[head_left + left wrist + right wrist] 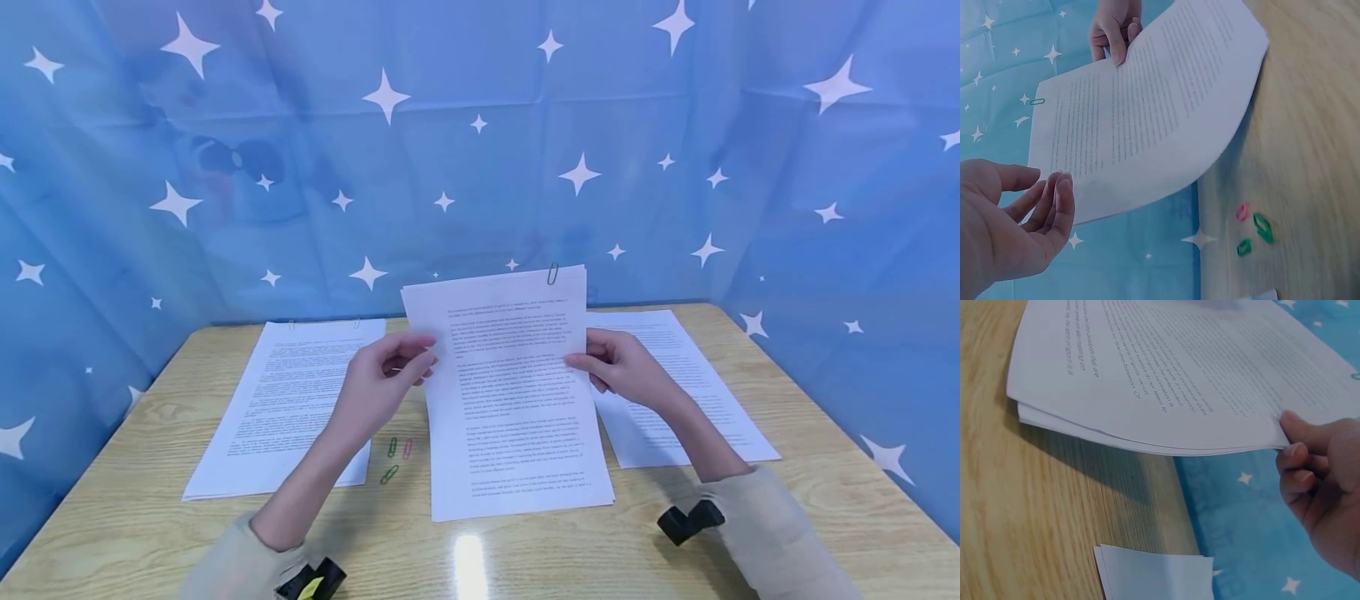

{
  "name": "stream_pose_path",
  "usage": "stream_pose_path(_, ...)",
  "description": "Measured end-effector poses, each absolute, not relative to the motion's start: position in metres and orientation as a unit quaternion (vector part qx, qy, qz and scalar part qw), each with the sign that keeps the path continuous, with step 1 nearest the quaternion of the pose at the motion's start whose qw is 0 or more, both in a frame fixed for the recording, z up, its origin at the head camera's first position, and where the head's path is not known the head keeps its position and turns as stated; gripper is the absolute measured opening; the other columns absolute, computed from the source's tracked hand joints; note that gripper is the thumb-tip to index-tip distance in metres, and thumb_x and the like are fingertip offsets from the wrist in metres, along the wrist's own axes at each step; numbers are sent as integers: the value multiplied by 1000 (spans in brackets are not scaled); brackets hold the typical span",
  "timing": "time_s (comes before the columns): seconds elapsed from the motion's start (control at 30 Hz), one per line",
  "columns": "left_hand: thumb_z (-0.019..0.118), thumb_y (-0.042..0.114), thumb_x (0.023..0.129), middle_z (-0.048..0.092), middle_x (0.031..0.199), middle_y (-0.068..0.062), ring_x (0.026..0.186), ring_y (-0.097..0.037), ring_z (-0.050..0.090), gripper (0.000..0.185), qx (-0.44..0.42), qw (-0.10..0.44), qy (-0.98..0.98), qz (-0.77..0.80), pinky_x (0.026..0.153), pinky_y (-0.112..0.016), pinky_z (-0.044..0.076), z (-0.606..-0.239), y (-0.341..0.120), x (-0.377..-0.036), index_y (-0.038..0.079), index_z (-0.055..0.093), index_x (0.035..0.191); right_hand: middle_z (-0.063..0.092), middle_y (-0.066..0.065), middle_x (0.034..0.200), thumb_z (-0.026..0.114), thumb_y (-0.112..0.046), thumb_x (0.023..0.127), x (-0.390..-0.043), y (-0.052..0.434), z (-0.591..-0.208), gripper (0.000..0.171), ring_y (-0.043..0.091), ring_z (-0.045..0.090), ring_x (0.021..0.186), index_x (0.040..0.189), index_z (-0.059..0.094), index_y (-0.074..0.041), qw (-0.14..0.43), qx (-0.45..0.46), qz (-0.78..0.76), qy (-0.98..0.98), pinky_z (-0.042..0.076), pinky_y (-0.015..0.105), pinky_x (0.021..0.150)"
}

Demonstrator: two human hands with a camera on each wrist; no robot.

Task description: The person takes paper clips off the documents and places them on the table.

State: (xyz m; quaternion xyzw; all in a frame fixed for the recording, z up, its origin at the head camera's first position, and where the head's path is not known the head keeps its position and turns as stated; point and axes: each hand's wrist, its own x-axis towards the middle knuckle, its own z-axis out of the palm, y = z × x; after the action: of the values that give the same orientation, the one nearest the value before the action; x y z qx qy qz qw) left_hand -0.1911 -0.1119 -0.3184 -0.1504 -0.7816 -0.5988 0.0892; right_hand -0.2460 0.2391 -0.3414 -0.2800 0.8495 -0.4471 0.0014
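Clipped sheets are pinched by the right hand; the left hand, loosely curved, grips nothing near the other edge. Light, level support should prevent creases.

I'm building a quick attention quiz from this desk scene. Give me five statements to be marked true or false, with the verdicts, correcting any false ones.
1. The papers at left lie print side up on the table. True.
2. The right hand pinches the edge of the held sheets. True.
3. The held sheets lie flat on the table. False: they are raised at a slant.
4. A green paper clip sits at the top edge of the held sheets. True.
5. All three loose clips on the table are green. False: two are green clips and one is a pink clip.
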Motion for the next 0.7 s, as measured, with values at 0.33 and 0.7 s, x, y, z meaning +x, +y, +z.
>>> stream_pose_path(0.33, 66, 8, 98, 69, 103, -21, 93, -35, 68, 27, -172, 104, -749, -631, 79, -28, 58, -306, -92, -200, 1, 68, 125, 49, 4, 57, 65, -10, 100, -246, 237, -343, 19, 20, 42, 44, 118, 67, -7, 3, -281, -448, 849, 30, 27, 40)
stream_pose_path(0.7, 66, 6, 98, 70, 100, -19, 90, -37, 67, 31, -195, 121, -716, -659, 76, -28, 58, -296, -70, -208, 1, 67, 128, 50, 2, 56, 65, -12, 100, -244, 232, -341, 18, 20, 43, 44, 117, 68, -9, -3, -279, -436, 856, 31, 26, 42)
